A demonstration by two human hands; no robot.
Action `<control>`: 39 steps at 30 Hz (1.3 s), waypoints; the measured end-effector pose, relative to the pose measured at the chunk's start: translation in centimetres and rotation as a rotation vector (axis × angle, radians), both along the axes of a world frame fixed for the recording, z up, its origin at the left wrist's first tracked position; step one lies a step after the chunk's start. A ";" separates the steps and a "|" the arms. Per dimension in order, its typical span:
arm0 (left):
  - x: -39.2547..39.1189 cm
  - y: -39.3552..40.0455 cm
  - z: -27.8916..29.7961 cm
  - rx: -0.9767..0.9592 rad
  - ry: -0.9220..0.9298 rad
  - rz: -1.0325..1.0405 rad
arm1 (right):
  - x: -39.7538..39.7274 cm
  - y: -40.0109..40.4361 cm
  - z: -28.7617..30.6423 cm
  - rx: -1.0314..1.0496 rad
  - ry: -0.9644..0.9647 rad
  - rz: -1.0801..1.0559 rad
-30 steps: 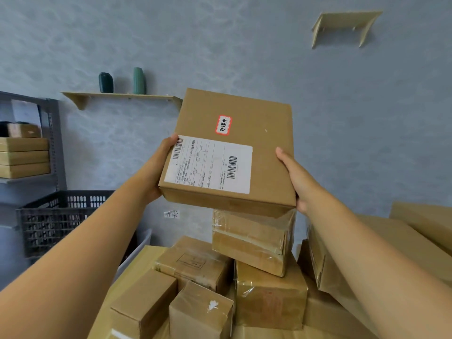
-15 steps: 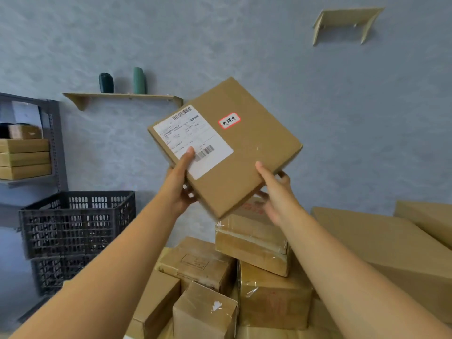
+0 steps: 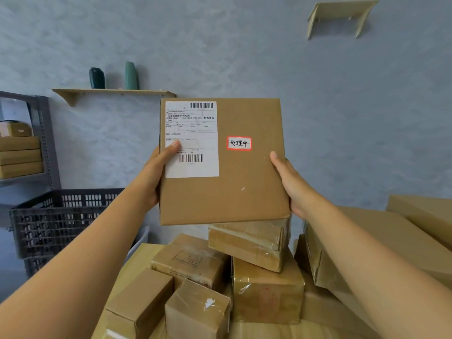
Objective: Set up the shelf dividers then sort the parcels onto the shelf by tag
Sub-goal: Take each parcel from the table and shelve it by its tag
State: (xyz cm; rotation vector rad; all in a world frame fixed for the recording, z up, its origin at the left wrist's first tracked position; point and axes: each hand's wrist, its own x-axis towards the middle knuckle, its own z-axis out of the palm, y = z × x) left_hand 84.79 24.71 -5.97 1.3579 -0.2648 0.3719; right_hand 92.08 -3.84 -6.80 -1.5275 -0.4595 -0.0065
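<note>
Cardboard parcel [image 3: 221,182] upright, left hand [image 3: 156,172], right hand [image 3: 291,184] fingers clamped on side edges

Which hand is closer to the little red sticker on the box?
The right hand. It grips the parcel's right edge, just below and beside the red-bordered tag. The left hand holds the left edge, its thumb on the shipping label.

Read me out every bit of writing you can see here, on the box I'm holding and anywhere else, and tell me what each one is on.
"处理中": handwritten on the red-bordered tag on the held parcel.
"业务类型": printed on the white shipping label on the same parcel.
Rest of that label, its barcode numbers included: too small to read.
Printed stamp on a pile box: too blurred.
</note>
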 end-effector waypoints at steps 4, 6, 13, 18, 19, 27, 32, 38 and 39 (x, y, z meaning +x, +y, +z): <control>0.0 -0.8 -0.5 -0.054 -0.012 -0.002 | -0.2 -0.7 0.1 -0.022 -0.078 -0.026; -0.3 -1.4 -0.8 -0.076 -0.003 0.017 | -0.3 -1.0 0.1 -0.021 -0.093 -0.044; -1.8 -3.0 -1.5 -0.090 0.035 0.094 | -0.8 -1.8 -0.9 -0.010 -0.091 -0.034; -3.2 -3.8 -1.0 -0.052 0.006 0.038 | -2.5 -2.8 -0.9 0.020 -0.105 -0.076; -3.5 -4.1 -0.8 -0.055 -0.002 0.024 | -3.1 -3.1 -0.8 0.022 -0.109 -0.088; -5.1 -5.9 -0.4 -0.083 -0.013 -0.160 | -10.8 -5.5 -0.6 0.069 -0.158 -0.324; -7.3 -6.8 -2.1 -0.093 0.014 -0.316 | -17.4 -5.9 -2.2 0.072 -0.149 -0.520; -11.0 -10.1 -3.1 -0.102 0.098 -0.456 | -26.7 -8.3 -3.8 0.035 -0.084 -0.793; -11.8 -11.2 -3.2 -0.105 0.110 -0.471 | -28.4 -9.1 -3.7 0.022 -0.089 -0.839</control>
